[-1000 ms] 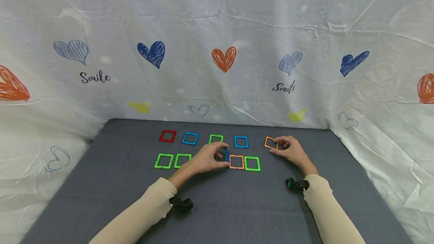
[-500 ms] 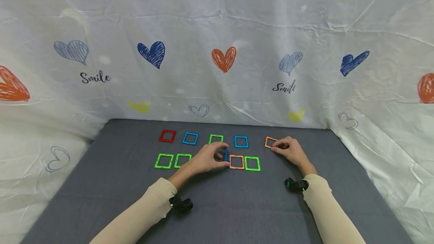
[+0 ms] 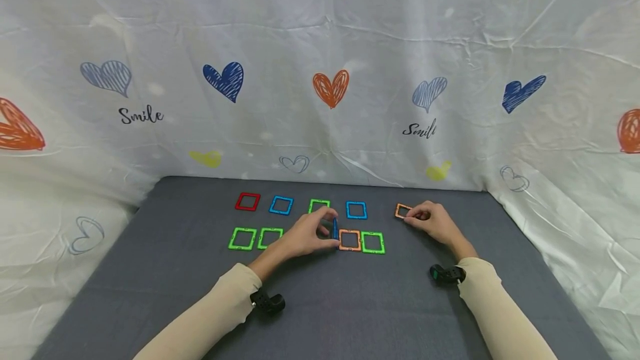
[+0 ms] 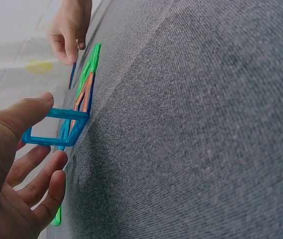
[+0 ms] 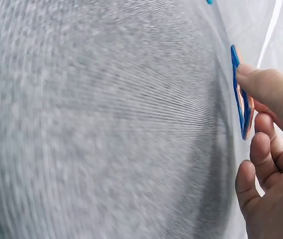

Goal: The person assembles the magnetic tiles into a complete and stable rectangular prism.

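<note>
My left hand [image 3: 305,235] holds a blue square magnetic tile [image 3: 335,229] on edge, between thumb and fingers. It stands at the left side of an orange tile [image 3: 350,231] that lies flat, with a green tile [image 3: 373,233] to the right of that one. In the left wrist view the held blue tile [image 4: 47,141] is an open frame, upright from the cloth. Over at the right, my right hand [image 3: 436,221] pinches another orange tile [image 3: 397,210] by its near right part. The right wrist view shows this tile [image 5: 242,114] edge-on, blue on one side.
Behind lie a red tile [image 3: 251,194], a blue tile [image 3: 282,198], a partly hidden green tile [image 3: 319,201] and another blue tile [image 3: 356,203]. Two green tiles, one nearest the left [image 3: 244,229], lie left of my left hand. A white curtain [image 3: 270,43] hangs behind the grey table [image 3: 320,315].
My right hand has closed its fingers on the orange tile's near corner and shifted it slightly right, where it looks more tilted. The left hand and its blue tile have stayed in place.
</note>
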Action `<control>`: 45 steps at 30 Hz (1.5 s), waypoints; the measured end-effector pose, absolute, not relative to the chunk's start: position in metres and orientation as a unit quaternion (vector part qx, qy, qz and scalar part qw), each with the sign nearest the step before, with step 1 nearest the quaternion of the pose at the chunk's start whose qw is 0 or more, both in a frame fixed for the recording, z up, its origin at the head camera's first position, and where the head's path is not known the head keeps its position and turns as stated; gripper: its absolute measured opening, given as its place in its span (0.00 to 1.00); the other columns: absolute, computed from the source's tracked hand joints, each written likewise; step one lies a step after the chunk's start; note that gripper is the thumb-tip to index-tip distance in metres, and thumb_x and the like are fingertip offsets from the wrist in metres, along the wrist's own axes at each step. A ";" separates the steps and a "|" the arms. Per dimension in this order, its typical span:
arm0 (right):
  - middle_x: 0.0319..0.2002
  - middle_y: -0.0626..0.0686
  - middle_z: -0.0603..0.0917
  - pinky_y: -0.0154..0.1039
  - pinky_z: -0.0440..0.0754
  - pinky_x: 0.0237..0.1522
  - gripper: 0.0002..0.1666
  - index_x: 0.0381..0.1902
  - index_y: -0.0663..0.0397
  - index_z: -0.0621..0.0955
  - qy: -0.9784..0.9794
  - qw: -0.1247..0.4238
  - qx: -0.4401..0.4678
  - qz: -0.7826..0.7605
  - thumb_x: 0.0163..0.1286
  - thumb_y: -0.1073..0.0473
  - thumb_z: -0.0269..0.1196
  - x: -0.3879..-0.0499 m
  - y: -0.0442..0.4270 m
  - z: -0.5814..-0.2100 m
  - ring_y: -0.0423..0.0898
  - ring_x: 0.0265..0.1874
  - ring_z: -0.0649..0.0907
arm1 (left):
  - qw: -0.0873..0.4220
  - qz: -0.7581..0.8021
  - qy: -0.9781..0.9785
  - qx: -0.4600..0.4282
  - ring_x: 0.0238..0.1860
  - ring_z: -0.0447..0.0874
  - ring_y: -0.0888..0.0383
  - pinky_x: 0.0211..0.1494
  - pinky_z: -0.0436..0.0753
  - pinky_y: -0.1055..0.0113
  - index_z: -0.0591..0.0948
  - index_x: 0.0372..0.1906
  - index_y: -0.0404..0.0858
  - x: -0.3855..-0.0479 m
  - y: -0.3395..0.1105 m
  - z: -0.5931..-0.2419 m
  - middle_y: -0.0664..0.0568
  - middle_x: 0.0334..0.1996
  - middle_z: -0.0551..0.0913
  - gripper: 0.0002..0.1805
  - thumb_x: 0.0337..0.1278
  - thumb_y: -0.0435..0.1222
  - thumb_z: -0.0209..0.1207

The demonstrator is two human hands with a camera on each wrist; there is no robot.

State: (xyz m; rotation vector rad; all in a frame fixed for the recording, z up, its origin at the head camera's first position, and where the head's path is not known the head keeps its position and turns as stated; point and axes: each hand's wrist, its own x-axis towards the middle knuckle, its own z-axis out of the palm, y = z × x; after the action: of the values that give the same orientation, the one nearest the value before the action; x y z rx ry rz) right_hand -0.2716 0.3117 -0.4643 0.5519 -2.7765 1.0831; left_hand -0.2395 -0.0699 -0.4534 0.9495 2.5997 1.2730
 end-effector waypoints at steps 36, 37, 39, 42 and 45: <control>0.34 0.52 0.81 0.37 0.78 0.31 0.06 0.36 0.58 0.87 -0.865 0.048 0.297 0.402 0.65 0.72 0.70 -0.230 0.269 -0.421 0.45 0.31 0.78 | 0.062 0.410 0.853 0.318 0.45 0.85 0.60 0.50 0.82 0.63 0.74 0.67 0.35 -0.240 -0.072 -0.451 0.48 0.60 0.80 0.29 0.66 0.41 0.67; 0.35 0.50 0.81 0.37 0.78 0.32 0.07 0.37 0.55 0.87 -0.865 0.048 0.296 0.402 0.65 0.71 0.70 -0.232 0.270 -0.425 0.44 0.31 0.78 | 0.063 0.411 0.852 0.318 0.45 0.85 0.60 0.50 0.82 0.63 0.74 0.68 0.35 -0.240 -0.072 -0.451 0.48 0.60 0.80 0.29 0.66 0.41 0.67; 0.35 0.48 0.81 0.36 0.78 0.32 0.07 0.37 0.51 0.87 -0.862 0.047 0.300 0.406 0.66 0.69 0.71 -0.233 0.271 -0.429 0.43 0.31 0.78 | 0.063 0.410 0.852 0.319 0.45 0.85 0.60 0.50 0.82 0.63 0.74 0.68 0.35 -0.240 -0.072 -0.451 0.48 0.60 0.80 0.30 0.66 0.41 0.67; 0.36 0.47 0.81 0.36 0.78 0.32 0.07 0.38 0.50 0.87 -0.854 0.041 0.313 0.414 0.67 0.68 0.70 -0.232 0.271 -0.432 0.43 0.31 0.78 | 0.061 0.409 0.852 0.322 0.46 0.85 0.59 0.49 0.82 0.63 0.73 0.68 0.35 -0.239 -0.072 -0.451 0.47 0.60 0.80 0.29 0.66 0.41 0.67; 0.37 0.47 0.81 0.37 0.78 0.32 0.05 0.39 0.52 0.87 -0.847 0.030 0.323 0.422 0.68 0.67 0.70 -0.230 0.269 -0.432 0.43 0.31 0.78 | 0.057 0.406 0.852 0.326 0.46 0.85 0.58 0.49 0.82 0.62 0.73 0.68 0.35 -0.239 -0.072 -0.452 0.45 0.60 0.80 0.29 0.66 0.39 0.67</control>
State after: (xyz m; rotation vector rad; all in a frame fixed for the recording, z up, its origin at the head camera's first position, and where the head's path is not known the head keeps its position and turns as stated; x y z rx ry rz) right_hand -0.2304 0.2695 -0.4322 0.9963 -2.6104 1.3001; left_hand -0.2391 -0.0715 -0.4515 0.9883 2.5821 1.2317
